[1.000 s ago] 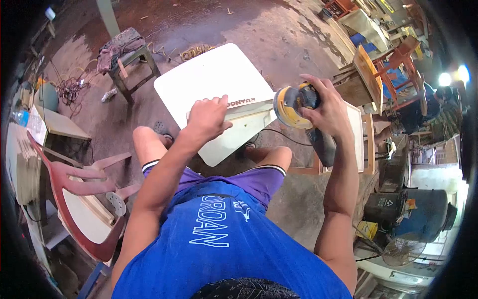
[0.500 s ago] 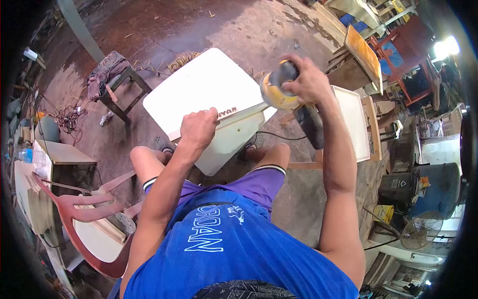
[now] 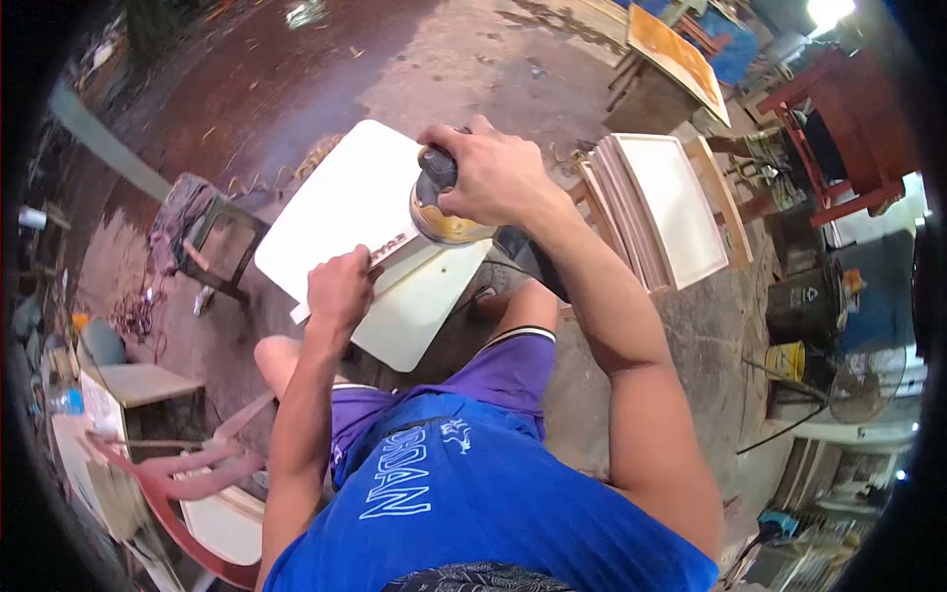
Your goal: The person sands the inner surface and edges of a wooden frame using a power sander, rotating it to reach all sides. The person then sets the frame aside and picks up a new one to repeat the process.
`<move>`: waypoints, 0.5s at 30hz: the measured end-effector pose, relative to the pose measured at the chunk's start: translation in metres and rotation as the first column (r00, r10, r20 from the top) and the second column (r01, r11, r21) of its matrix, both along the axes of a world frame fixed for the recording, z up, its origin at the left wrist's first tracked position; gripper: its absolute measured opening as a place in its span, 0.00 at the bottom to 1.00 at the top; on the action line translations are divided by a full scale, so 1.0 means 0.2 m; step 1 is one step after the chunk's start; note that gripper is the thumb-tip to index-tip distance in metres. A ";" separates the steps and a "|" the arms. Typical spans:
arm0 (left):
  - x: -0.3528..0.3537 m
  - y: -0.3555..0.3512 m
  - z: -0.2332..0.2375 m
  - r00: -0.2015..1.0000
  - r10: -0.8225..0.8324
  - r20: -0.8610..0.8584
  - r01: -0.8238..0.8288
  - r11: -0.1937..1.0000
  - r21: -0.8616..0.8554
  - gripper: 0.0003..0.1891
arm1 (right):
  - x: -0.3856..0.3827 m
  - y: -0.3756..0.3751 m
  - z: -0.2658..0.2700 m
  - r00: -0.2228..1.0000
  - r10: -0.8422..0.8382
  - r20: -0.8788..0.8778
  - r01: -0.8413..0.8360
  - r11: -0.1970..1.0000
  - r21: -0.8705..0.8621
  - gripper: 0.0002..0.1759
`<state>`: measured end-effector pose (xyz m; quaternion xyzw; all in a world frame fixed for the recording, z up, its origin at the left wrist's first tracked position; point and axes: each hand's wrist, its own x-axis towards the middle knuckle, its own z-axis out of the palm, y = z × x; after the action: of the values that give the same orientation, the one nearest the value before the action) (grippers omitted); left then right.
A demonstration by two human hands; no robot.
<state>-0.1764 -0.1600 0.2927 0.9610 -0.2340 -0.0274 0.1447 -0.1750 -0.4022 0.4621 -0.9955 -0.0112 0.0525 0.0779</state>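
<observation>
A white panel (image 3: 345, 187) with rounded corners and dark lettering on its near edge lies tilted in front of me, over another pale panel (image 3: 414, 311). My left hand (image 3: 340, 288) is closed on the near edge of the upper panel, beside the lettering. A yellow and black power sander (image 3: 446, 222) is in the grip of my right hand (image 3: 496, 176), at the panel's right corner. The palm hides part of the sander's top, and its dark rear part shows below my wrist.
On the right stand several stacked pale panels (image 3: 671, 207). A dark stool (image 3: 222, 242) with a cloth is at the left, and a reddish chair (image 3: 187, 479) at the lower left. Further right are a yellow bucket (image 3: 785, 360) and a fan (image 3: 866, 385).
My right hand has brought the sander left and down, onto the right corner of the panel. The left hand still grips the near edge. The whole view has shifted.
</observation>
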 end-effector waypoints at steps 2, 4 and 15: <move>-0.01 -0.01 0.02 1.000 0.010 0.022 -0.011 1.000 0.007 0.16 | 0.05 -0.11 0.01 0.998 -0.069 0.012 0.069 0.997 -0.019 0.40; -0.02 -0.01 0.01 1.000 0.015 0.024 -0.015 1.000 0.017 0.16 | 0.10 -0.24 -0.01 0.993 -0.114 0.014 0.115 0.993 -0.030 0.40; 0.00 -0.10 0.09 0.998 0.057 -0.005 -0.056 0.983 0.175 0.14 | 0.01 -1.04 0.07 0.927 -0.361 0.099 0.371 0.923 -0.106 0.43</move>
<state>-0.1763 -0.1797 0.3097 0.9761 -0.2026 -0.0485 0.0619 -0.1724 -0.6112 0.4764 -0.9842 0.1753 -0.0009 0.0245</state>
